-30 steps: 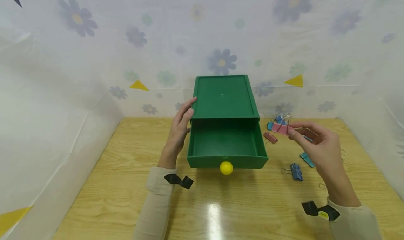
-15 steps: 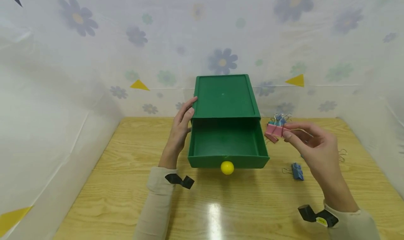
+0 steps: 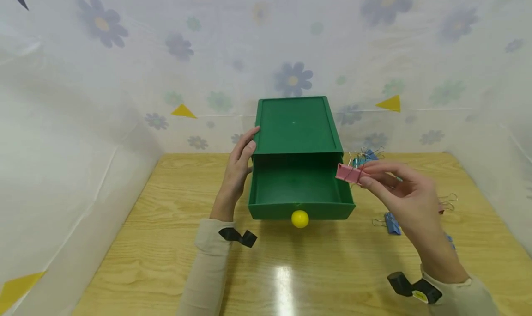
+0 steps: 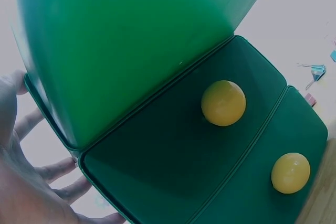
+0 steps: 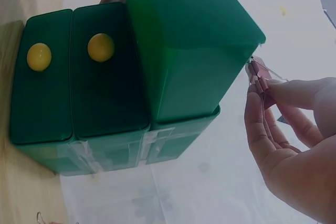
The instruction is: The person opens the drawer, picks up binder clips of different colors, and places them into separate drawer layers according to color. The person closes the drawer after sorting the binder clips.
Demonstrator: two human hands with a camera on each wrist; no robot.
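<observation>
A green drawer cabinet point(image 3: 295, 124) stands at the back of the table, its top drawer point(image 3: 324, 212) pulled out. That drawer has a yellow knob point(image 3: 299, 219), and its visible floor is bare. My right hand point(image 3: 409, 196) pinches a pink binder clip point(image 3: 350, 173) between thumb and fingertips, at the drawer's right wall. The same clip point(image 5: 261, 80) shows in the right wrist view, just beside the drawer's corner. My left hand point(image 3: 238, 168) rests along the cabinet's left side with relaxed fingers, some of them hidden. In the left wrist view, fingers point(image 4: 55, 171) touch the cabinet's edge.
Teal and blue binder clips point(image 3: 365, 158) lie in a group right of the cabinet. Nearer is a blue binder clip point(image 3: 392, 223), and others are partly hidden by the right hand. Two lower drawers point(image 5: 110, 98) are pushed in. A flowered sheet point(image 3: 232, 52) hangs behind.
The right hand has carried the pink binder clip leftward from the clip group to the drawer's right wall. The clip has tilted somewhat. The left hand and the cabinet have stayed in place.
</observation>
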